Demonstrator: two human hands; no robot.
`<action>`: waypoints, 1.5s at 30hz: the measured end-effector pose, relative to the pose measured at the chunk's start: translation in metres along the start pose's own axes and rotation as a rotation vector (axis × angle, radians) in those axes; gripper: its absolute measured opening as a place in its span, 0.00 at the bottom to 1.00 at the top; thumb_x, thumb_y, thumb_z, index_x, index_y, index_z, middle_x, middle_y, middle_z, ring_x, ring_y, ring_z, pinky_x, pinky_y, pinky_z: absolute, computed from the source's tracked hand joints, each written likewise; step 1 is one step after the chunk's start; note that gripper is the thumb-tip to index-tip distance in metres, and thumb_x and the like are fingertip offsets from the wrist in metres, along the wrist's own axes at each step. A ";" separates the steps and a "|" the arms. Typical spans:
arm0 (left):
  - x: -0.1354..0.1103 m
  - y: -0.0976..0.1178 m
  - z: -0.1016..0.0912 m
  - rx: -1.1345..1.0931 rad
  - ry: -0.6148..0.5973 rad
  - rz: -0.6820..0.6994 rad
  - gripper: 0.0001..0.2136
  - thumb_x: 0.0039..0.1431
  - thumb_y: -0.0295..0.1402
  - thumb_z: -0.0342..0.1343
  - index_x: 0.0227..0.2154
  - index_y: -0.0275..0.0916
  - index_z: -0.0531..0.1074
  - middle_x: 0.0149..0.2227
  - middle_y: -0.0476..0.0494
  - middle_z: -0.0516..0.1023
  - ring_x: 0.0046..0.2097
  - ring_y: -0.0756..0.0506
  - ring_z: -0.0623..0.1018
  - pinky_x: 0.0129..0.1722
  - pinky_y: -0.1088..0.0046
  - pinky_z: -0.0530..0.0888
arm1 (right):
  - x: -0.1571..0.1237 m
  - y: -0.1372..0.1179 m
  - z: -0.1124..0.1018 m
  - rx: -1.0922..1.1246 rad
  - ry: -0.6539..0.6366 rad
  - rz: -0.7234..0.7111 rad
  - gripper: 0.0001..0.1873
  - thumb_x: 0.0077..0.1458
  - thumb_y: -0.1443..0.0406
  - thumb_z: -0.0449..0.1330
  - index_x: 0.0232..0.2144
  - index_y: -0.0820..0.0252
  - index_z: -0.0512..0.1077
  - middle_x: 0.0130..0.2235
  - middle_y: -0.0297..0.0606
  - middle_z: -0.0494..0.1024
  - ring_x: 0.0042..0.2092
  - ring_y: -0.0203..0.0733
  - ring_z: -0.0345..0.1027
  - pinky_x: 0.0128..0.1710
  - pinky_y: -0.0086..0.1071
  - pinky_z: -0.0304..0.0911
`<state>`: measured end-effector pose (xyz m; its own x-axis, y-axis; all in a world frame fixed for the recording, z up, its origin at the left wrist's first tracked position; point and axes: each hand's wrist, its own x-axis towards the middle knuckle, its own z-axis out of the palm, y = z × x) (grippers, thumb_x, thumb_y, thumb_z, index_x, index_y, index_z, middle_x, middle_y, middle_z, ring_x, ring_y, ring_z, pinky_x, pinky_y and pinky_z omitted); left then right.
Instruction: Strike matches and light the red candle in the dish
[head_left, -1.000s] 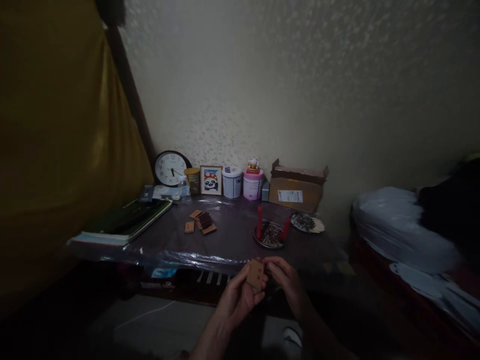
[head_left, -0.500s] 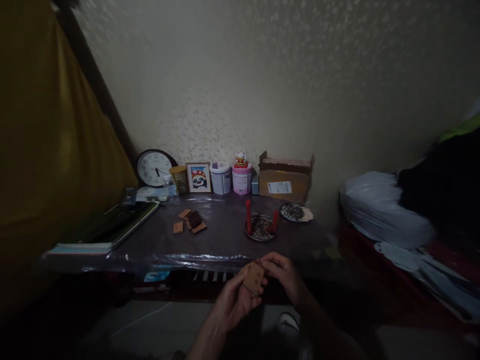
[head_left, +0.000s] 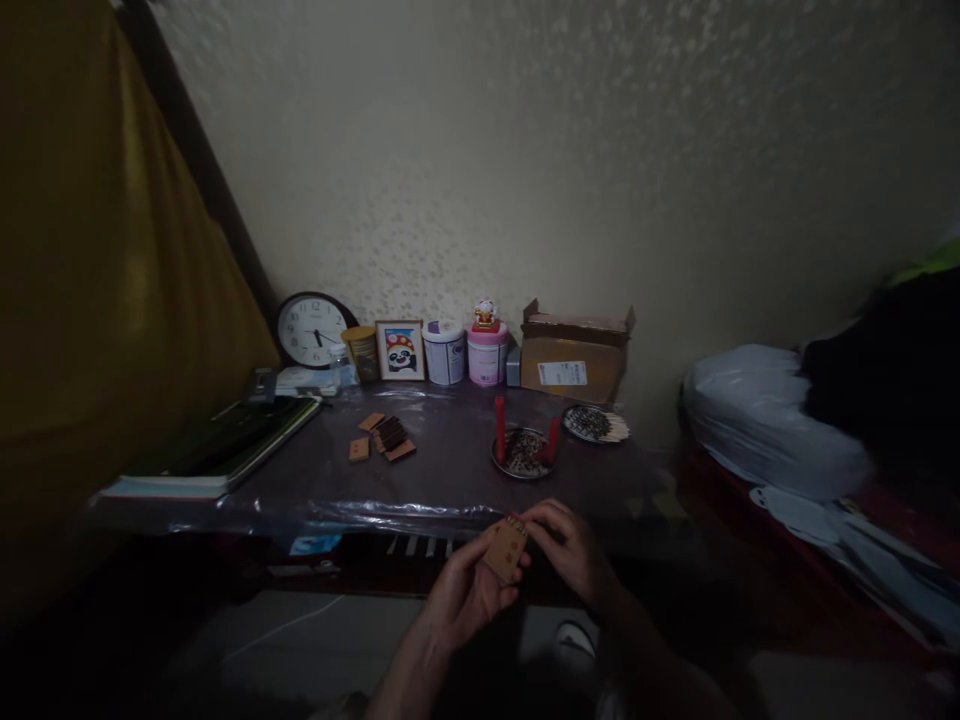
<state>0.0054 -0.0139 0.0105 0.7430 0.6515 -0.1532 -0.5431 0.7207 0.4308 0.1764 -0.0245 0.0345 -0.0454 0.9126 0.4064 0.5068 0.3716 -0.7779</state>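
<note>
My left hand (head_left: 466, 588) is closed around a small cardboard matchbox (head_left: 505, 553), tilted in front of the table edge. Its inner tray sticks out at the upper end, and reddish match heads (head_left: 516, 521) show there. My right hand (head_left: 564, 540) pinches at that end with thumb and forefinger; whether it also has a match is too small to tell. Beyond the hands, a metal dish (head_left: 525, 470) of burnt bits holds two red candles, one upright (head_left: 500, 430) and one tilted (head_left: 553, 440). Right of it lies a plate of burnt and clean matchsticks (head_left: 596, 424).
More matchboxes (head_left: 360, 450) lie at the table's left middle. Along the wall stand a clock (head_left: 313, 330), a framed panda picture (head_left: 400, 352), two canisters (head_left: 444, 355) and a cardboard box (head_left: 574, 360). Books (head_left: 217, 465) lie left; a white bag (head_left: 772, 420) sits right.
The matchbox has come open: its tray has slid out at the upper end, uncovering match heads. Both hands stay close together at nearly the same spot. The view has shifted slightly.
</note>
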 end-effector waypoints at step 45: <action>0.003 -0.001 -0.004 0.085 -0.025 0.022 0.22 0.57 0.35 0.48 0.54 0.39 0.57 0.32 0.38 0.78 0.28 0.48 0.77 0.26 0.77 0.69 | -0.005 0.011 -0.005 -0.339 -0.188 -0.226 0.11 0.61 0.67 0.44 0.34 0.55 0.66 0.35 0.39 0.71 0.38 0.42 0.66 0.39 0.36 0.63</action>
<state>0.0070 -0.0116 0.0055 0.7414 0.6599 -0.1216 -0.5249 0.6833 0.5075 0.1868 -0.0258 0.0260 -0.3270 0.8418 0.4294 0.7181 0.5168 -0.4662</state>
